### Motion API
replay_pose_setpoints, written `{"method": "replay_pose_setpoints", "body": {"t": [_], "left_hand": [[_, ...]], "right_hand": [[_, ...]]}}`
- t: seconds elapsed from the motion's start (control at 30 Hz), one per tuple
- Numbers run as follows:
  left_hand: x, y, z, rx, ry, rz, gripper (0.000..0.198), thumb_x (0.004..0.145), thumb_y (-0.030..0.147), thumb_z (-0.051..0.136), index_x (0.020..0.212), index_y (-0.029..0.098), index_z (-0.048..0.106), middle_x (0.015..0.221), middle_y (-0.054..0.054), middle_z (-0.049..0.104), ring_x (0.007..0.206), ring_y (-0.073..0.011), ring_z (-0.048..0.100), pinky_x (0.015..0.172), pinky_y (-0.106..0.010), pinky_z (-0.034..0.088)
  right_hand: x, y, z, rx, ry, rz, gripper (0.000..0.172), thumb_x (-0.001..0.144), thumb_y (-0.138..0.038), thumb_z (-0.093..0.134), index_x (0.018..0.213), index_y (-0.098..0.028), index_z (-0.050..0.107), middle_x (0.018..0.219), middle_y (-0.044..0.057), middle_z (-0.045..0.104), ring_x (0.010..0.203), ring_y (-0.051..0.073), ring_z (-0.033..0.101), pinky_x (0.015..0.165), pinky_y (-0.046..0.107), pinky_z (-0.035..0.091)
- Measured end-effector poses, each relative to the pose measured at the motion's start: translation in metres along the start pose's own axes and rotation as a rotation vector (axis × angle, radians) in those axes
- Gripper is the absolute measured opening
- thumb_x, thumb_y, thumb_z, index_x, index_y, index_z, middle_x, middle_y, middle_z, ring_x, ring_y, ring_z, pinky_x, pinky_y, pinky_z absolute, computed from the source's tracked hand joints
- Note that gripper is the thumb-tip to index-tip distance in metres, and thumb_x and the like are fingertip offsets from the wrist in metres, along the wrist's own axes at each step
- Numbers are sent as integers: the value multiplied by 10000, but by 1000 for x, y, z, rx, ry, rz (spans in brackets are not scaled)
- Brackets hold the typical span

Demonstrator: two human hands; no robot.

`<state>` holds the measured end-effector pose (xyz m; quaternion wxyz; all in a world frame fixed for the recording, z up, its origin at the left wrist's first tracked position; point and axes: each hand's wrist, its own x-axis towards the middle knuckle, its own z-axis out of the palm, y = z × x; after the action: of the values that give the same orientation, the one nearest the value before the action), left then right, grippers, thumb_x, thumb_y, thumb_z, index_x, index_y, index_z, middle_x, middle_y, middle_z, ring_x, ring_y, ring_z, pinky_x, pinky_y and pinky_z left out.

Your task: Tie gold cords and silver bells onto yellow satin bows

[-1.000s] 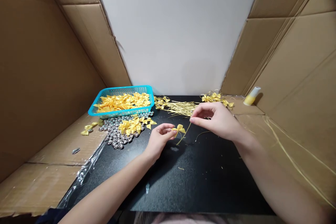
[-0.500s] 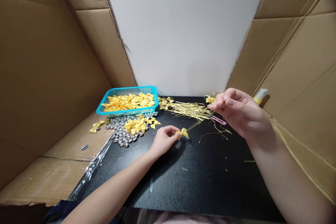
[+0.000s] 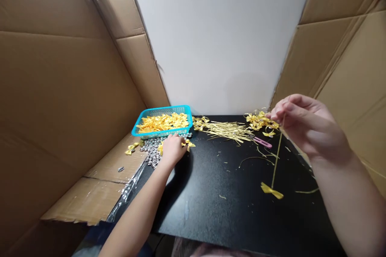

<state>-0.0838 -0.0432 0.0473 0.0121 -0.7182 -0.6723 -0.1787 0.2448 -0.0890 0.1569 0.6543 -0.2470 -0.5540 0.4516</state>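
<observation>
My right hand [image 3: 307, 126] is raised at the right, its fingers pinched on a thin gold string [image 3: 276, 156] from which a yellow ribbon bow [image 3: 272, 190] dangles just above the black table [image 3: 229, 204]. My left hand [image 3: 172, 148] reaches far left and rests, palm down, on a small heap of yellow bows [image 3: 188, 143] beside a pile of silver beads [image 3: 152, 151]. Its fingertips are hidden beneath the hand.
A turquoise basket [image 3: 163, 122] full of yellow bows stands at the back left. Gold strings [image 3: 229, 129] lie in a bundle at the back, with finished bows [image 3: 261, 120] and a pink tool [image 3: 263, 141] to their right. Cardboard walls close in both sides.
My left hand has let go of the bow and moved left onto the heap of bows. My right hand has lifted the string rightward, so the bow now hangs from it.
</observation>
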Motion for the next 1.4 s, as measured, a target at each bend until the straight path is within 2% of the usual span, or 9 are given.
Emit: {"method": "replay_pose_setpoints", "body": {"t": [0.1,0.23,0.4,0.5,0.7,0.9,1.07,1.23,1.4], "left_hand": [[-1,3,11,34,8,86,128,804,202,616,810,172,741,903,-122,674,957,-315,586,840,-423,453],[5,42,32,11,-30,288,158,861,241,612,963,186,718,1009,-106,672,1005,-273,580,897,-416,459],[60,116,61,-17,-172,512,272,936,312,569,1167,173,604,1230,-98,604,1066,-233,605,914,-455,509],[97,144,71,-45,-275,555,300,937,308,571,1204,172,583,1236,-102,599,1041,-229,619,878,-441,536],[113,138,74,-278,-388,484,287,939,306,570,1197,182,588,1227,-98,604,1024,-220,625,863,-421,544],[110,133,41,-768,-182,310,300,931,319,581,1180,151,592,1179,-93,625,990,-222,638,838,-422,551],[76,147,-15,-1284,-12,283,480,774,546,691,1041,147,702,951,-85,751,755,-161,676,746,-316,544],[31,157,-56,-1577,-78,312,438,560,506,857,817,161,772,715,-53,753,612,-135,652,631,-264,538],[20,163,-63,-1712,-160,325,351,495,390,917,734,172,780,639,-27,733,562,-121,642,588,-242,538]], "right_hand": [[2,-15,-12,-14,98,-84,110,683,-284,817,679,-245,714,633,-29,625,607,110,589,667,274,522],[5,-35,-27,3,243,-177,131,644,-247,824,623,-242,695,624,-21,587,586,109,544,670,295,513],[6,-43,-39,8,353,-184,159,635,-238,816,586,-262,666,628,-11,579,592,123,526,682,315,514],[7,-42,-46,33,352,-197,147,611,-242,817,604,-246,670,634,-26,586,591,108,538,661,281,518],[17,-36,-58,33,302,-209,135,684,-272,788,675,-265,654,652,-55,609,602,99,570,689,268,534],[29,-14,-44,-68,315,-152,199,592,-312,820,682,-215,671,627,-19,658,561,109,596,605,263,542],[18,6,3,-189,98,2,179,606,-277,832,649,-165,699,569,1,665,529,106,598,563,248,523],[-2,8,36,-149,-15,30,156,628,-243,825,640,-169,689,549,-23,641,520,99,580,545,229,508],[-10,3,40,-178,-24,49,176,613,-245,837,627,-166,680,524,-22,621,488,98,548,496,223,470]]}}
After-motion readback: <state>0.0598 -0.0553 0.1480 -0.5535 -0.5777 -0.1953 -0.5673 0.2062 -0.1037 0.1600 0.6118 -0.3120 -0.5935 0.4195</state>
